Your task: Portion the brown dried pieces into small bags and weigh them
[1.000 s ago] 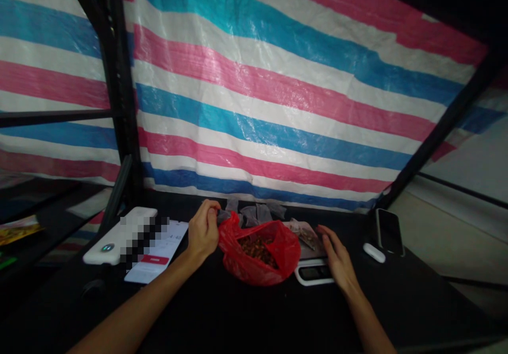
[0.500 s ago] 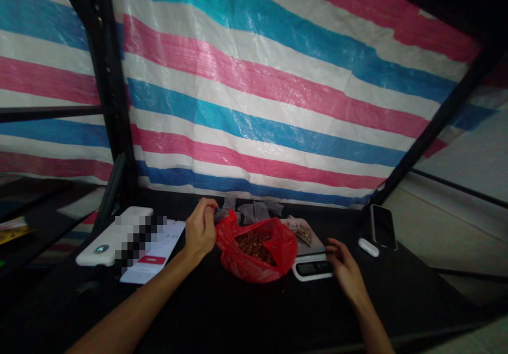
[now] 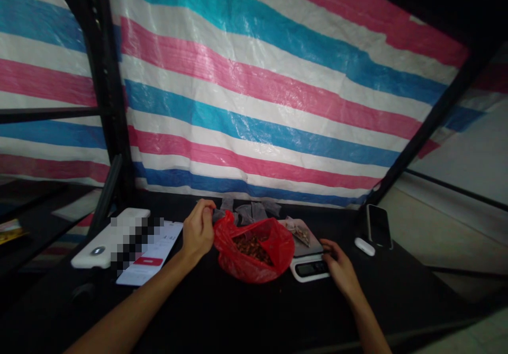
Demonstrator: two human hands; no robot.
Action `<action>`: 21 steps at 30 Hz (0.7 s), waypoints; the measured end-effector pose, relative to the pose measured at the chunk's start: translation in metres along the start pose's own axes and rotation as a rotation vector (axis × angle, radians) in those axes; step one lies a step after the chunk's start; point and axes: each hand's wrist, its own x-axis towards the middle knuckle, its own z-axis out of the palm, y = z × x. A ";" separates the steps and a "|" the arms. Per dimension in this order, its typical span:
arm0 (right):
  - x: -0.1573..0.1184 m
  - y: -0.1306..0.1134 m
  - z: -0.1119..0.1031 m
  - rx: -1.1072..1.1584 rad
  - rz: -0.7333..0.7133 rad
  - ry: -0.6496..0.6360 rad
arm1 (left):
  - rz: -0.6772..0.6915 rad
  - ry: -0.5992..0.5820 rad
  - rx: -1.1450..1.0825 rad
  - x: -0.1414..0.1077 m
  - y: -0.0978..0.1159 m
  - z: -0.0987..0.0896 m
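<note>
My left hand is closed and pinches the edge of a grey fabric sachet, one of several grey sachets lying behind a red plastic bag. The open bag holds a heap of small brown pieces. My right hand rests with curved fingers against the right side of a white digital kitchen scale. A small clear packet of brown pieces lies on the scale's platform.
A white phone or power bank, partly pixelated, lies at the left beside a lit phone showing a white screen. A black phone and white earbuds case sit right. Striped tarp and black shelf posts stand behind the black table.
My right hand has drawn back from over the scale to its right side. My left hand keeps its pinch. The whole view has shifted slightly.
</note>
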 end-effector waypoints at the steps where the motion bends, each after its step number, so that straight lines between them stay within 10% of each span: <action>1: 0.001 0.002 0.000 -0.004 0.002 0.006 | 0.003 0.001 0.003 0.000 -0.001 0.000; 14: -0.005 -0.008 -0.012 -0.052 -0.079 0.197 | 0.014 -0.008 -0.014 0.001 0.002 0.000; 21: 0.002 -0.046 0.003 -0.127 -0.255 0.014 | 0.178 -0.038 -0.090 -0.002 0.004 -0.002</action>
